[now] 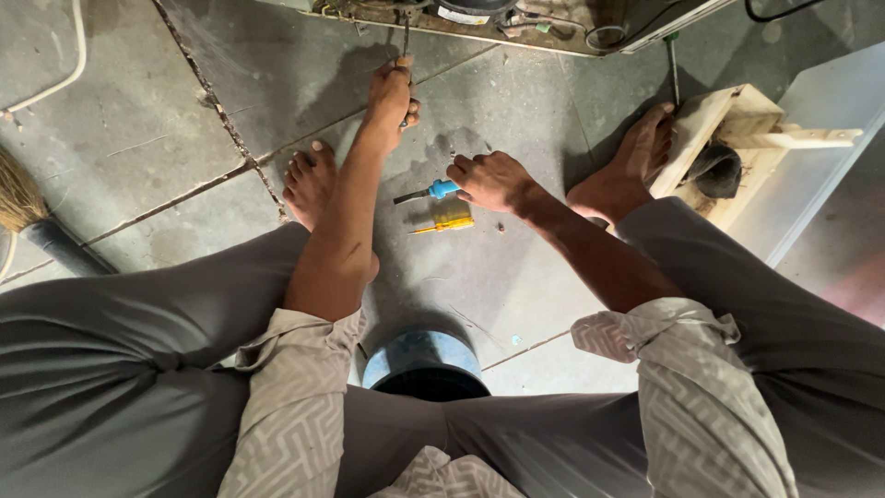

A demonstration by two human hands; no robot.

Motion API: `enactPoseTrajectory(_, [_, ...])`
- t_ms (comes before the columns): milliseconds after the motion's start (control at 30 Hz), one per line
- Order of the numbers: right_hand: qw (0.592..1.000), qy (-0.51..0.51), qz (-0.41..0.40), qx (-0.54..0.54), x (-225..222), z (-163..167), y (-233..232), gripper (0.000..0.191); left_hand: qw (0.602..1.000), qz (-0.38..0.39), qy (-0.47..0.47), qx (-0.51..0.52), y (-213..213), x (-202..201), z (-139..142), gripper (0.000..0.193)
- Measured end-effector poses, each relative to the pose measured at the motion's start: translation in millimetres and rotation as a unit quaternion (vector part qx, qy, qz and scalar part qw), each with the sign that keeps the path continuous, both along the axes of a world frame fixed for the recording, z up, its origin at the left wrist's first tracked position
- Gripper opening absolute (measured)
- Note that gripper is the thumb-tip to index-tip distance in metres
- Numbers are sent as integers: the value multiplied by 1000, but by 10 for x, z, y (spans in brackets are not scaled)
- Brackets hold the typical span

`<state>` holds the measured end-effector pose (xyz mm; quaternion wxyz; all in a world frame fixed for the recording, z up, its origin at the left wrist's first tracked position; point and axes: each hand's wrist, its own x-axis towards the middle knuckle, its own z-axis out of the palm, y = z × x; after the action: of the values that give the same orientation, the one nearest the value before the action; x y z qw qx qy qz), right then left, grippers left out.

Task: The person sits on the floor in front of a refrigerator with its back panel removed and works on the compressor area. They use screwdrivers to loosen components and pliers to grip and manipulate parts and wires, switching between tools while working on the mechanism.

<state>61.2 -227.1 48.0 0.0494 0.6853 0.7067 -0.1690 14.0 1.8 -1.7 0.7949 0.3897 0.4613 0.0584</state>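
Reaching forward, the left hand (391,92) is clenched round a thin dark tool (406,41) whose shaft runs up towards the open underside of a machine (479,17) at the top edge; the fingers curl tight about the handle, the thumb pressed on top; what kind of tool it is cannot be told. Lower and nearer the body, the right hand (493,180) has its fingers bent down over the blue handle of a screwdriver (430,192) lying on the concrete floor (166,120); the fingertips touch the handle's end, but whether they have closed fully round it cannot be told; the dark shaft points left, away from the hand. Just below the blue one lies a yellow-handled screwdriver (446,221), flat on the floor and untouched. Both bare feet rest on the floor, one beside each forearm; the right foot (631,166) sits against a wooden stand (737,129); a blue stool (426,361) shows between the knees; a broom (32,217) lies at the far left.
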Motion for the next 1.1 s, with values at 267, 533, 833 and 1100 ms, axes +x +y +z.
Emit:
enactPoseTrajectory(267, [996, 4, 5, 92, 48, 113, 27, 36, 989, -62, -119, -69, 171, -108, -63, 25])
enactPoseTrajectory(533, [989, -40, -35, 141, 397, 161, 154, 29, 987, -115, -109, -36, 212, -165, 71, 35])
enactPoseTrajectory(833, [988, -4, -78, 130, 401, 202, 120, 28, 983, 0, -182, -34, 507, 210, 50, 19])
enactPoseTrajectory(1100, [990, -18, -56, 127, 324, 192, 93, 36, 998, -45, -29, 29, 144, -41, 81, 20])
